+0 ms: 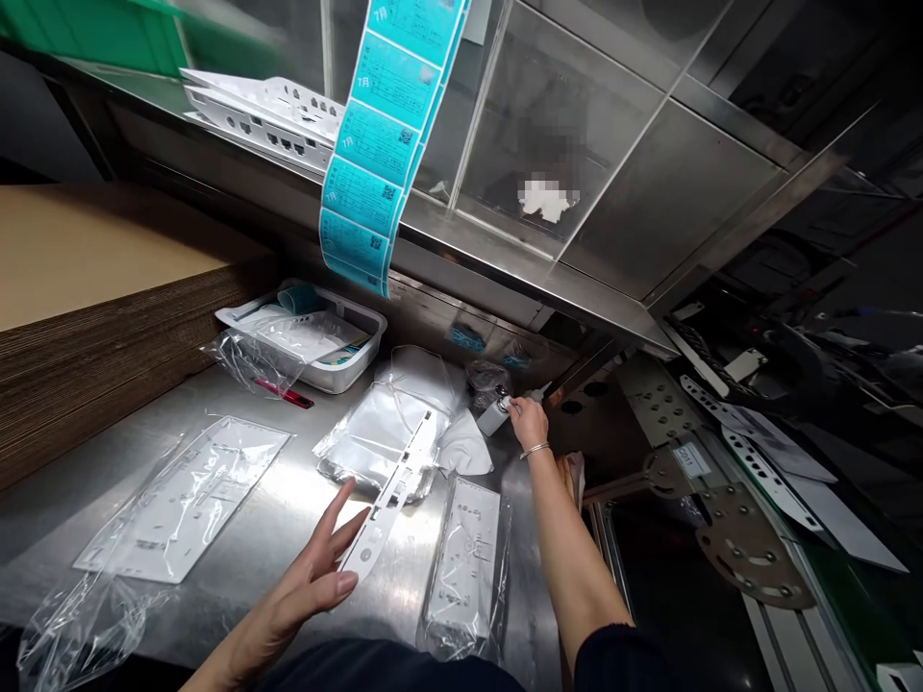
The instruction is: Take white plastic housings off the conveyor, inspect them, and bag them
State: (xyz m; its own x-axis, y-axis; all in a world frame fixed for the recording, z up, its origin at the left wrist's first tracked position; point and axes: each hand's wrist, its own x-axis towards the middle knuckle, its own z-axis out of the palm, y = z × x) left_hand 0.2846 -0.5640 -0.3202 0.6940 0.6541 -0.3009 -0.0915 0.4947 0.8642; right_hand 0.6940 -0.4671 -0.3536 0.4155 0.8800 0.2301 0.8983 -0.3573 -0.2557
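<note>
Leftmost, a bagged white panel (184, 500) lies on the steel table (288, 481); right of it, the left hand (309, 572) has thumb and fingers clamped on the near end of a slotted white strip (386, 509), which looks light, stiff and smooth, probably best held by its long edges. Farther right, the right hand (530, 423) pinches the top of a small white bottle (493, 417), likely rigid and slick, steadier by its body.
</note>
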